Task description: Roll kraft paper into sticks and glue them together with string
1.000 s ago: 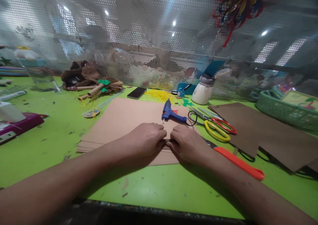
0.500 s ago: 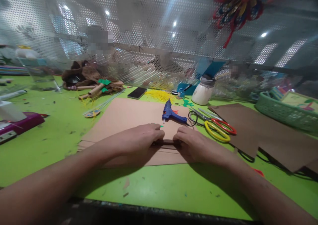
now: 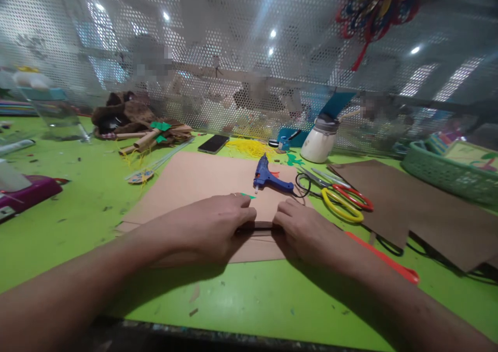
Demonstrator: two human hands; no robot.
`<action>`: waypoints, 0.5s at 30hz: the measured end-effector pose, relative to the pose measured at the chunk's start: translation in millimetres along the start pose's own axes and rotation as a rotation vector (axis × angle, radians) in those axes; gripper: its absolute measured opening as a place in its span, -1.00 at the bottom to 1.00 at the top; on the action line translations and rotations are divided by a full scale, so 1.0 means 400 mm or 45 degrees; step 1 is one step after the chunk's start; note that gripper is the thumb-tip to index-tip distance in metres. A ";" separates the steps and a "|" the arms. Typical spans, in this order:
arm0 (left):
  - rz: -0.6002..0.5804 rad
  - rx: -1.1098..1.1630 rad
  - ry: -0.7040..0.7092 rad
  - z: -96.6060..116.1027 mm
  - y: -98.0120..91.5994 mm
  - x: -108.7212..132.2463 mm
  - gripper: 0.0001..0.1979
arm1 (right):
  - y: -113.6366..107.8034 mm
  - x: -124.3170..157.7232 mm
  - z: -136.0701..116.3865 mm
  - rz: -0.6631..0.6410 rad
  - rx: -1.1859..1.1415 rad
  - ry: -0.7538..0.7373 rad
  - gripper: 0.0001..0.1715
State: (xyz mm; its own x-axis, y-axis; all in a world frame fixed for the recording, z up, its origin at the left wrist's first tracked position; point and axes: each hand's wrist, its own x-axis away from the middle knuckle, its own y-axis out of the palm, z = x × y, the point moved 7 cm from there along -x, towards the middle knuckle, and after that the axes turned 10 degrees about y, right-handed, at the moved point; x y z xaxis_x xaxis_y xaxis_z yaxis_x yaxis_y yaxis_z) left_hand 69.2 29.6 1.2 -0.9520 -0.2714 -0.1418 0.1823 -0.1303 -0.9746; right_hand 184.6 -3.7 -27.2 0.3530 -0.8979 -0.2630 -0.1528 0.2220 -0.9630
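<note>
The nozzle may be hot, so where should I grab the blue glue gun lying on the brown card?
Probably the handle, reached from the right: the glue gun lies flat with its handle sticking out toward the scissors, while the nozzle points toward the left hand.

Matt brown cardboard sheet (image 3: 202, 178) lies on a smooth, slightly glossy green tabletop (image 3: 70, 222).

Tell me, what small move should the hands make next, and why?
Probably slide the left hand and right hand apart along the dark strip, pressing it down. Both grip it close together on the cardboard, so only its middle shows; the parts under the hands may not be creased yet.
</note>
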 end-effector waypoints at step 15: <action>-0.175 0.979 -0.337 -0.056 0.027 -0.018 -0.56 | -0.045 0.002 -0.009 0.353 -0.099 -0.132 -0.71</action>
State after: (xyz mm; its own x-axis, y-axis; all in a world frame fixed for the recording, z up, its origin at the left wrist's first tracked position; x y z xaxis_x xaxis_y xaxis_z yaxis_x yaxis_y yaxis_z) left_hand 72.6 51.4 -12.2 -0.9060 -0.4090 0.1091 0.2777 -0.7690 -0.5758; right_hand 184.3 -9.8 -10.0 0.3798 -0.7626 -0.5236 -0.3252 0.4198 -0.8474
